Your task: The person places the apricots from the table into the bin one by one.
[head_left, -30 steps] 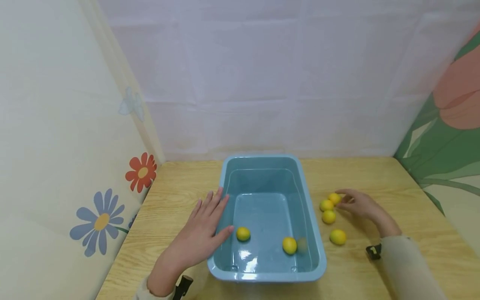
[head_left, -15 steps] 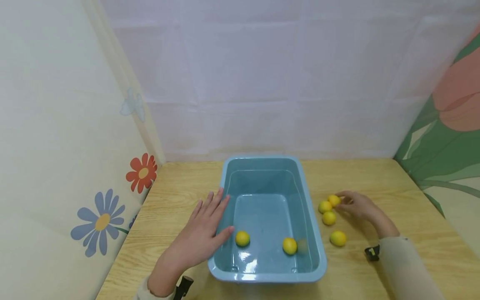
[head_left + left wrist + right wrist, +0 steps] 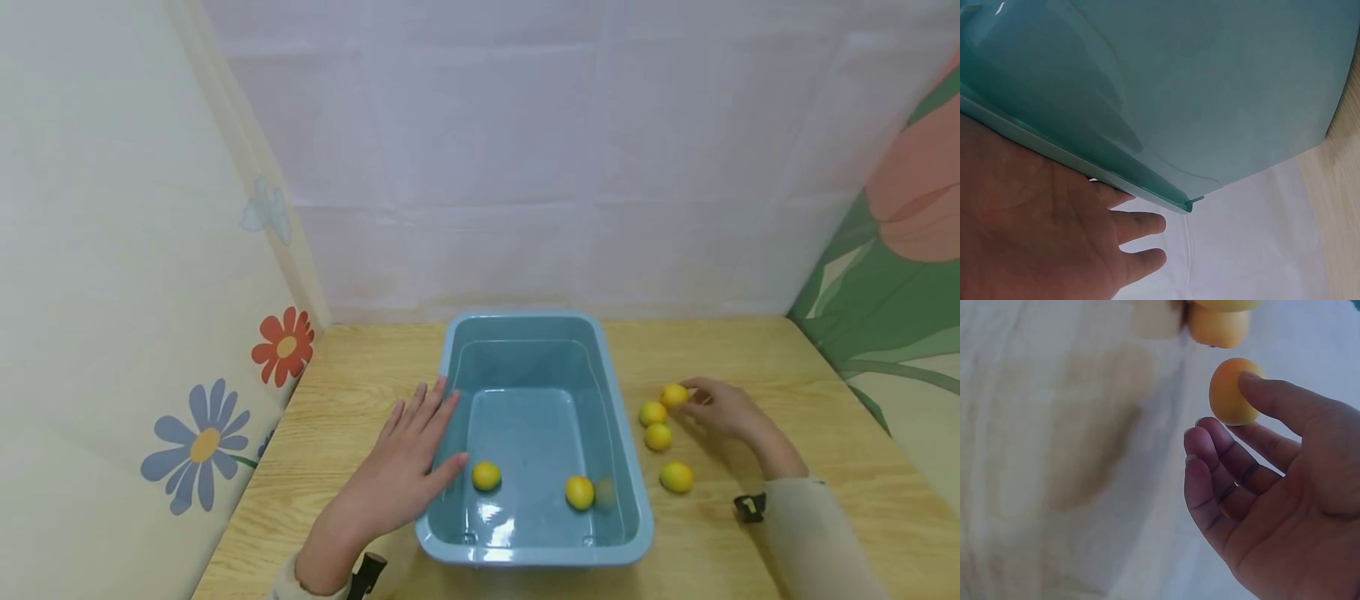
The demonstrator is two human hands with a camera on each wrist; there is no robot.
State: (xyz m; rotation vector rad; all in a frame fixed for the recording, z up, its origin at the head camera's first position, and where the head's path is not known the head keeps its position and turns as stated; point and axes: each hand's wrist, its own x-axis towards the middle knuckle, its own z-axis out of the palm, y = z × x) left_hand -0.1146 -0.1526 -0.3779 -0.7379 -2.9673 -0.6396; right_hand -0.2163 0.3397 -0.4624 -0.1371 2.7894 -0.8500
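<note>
My right hand (image 3: 726, 408) pinches a small yellow citrus fruit (image 3: 673, 395) between thumb and forefinger. In the right wrist view the thumb lies over that fruit (image 3: 1229, 394), and the other fingers bend beneath without touching it. Beside it on the table are two more fruits, one (image 3: 652, 413) close by and one (image 3: 658, 437) nearer the front. A fourth, greenish-yellow fruit (image 3: 677, 477) lies apart. Palm down with spread fingers, my left hand (image 3: 401, 462) rests on the left rim of a blue plastic tub (image 3: 532, 554). Inside the tub are two fruits, left (image 3: 486, 476) and right (image 3: 579, 492).
The tub stands on a wooden table (image 3: 720, 350), in front of a white cloth backdrop (image 3: 480, 167). Flower-printed panels flank both sides, one at the left (image 3: 97, 250) and one at the right (image 3: 915, 308).
My right hand has taken a pinch on the farthest fruit and drawn it slightly up and right, apart from its neighbour. My left hand stays on the rim.
</note>
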